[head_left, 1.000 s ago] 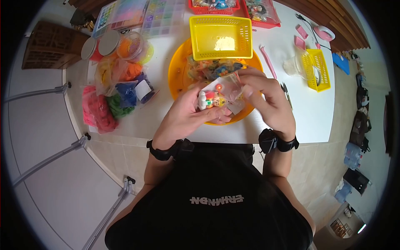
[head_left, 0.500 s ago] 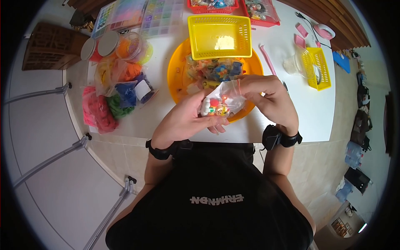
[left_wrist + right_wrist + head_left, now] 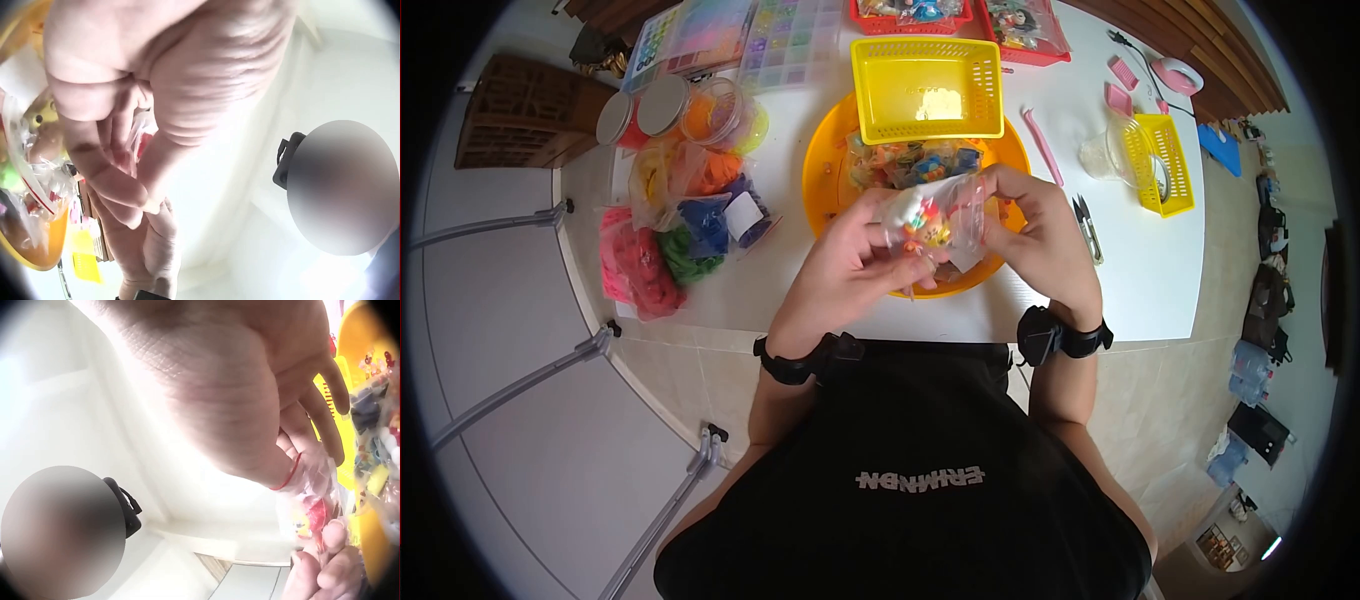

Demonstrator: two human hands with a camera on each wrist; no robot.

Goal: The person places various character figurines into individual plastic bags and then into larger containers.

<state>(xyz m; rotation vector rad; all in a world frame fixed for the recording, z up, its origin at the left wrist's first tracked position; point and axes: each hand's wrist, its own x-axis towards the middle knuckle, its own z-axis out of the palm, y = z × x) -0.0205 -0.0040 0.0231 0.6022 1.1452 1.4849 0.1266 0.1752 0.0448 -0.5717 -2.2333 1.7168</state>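
Over the orange-yellow basin (image 3: 817, 180), both hands hold a clear zip bag (image 3: 930, 222) with small colourful figures inside, white, red and yellow. My left hand (image 3: 835, 280) grips the bag's lower left side between thumb and fingers. At its other end, my right hand (image 3: 1050, 245) pinches the top edge, where a red zip line (image 3: 290, 472) shows in the right wrist view. From the left wrist, the fingers hide most of the bag. Beneath the hands, more bagged figures (image 3: 920, 165) lie in the basin.
A yellow basket (image 3: 928, 90) sits across the basin's far rim. Bags of coloured pieces (image 3: 640, 265) and lidded jars (image 3: 663, 105) stand on the left. To the right lie a pink tool (image 3: 1043, 148), small snips (image 3: 1088, 230), a clear cup (image 3: 1108, 158) and another yellow basket (image 3: 1165, 170).
The bag dipped toward me and has come back up, now tilted and blurred by motion. My right hand has shifted slightly left, uncovering the snips.
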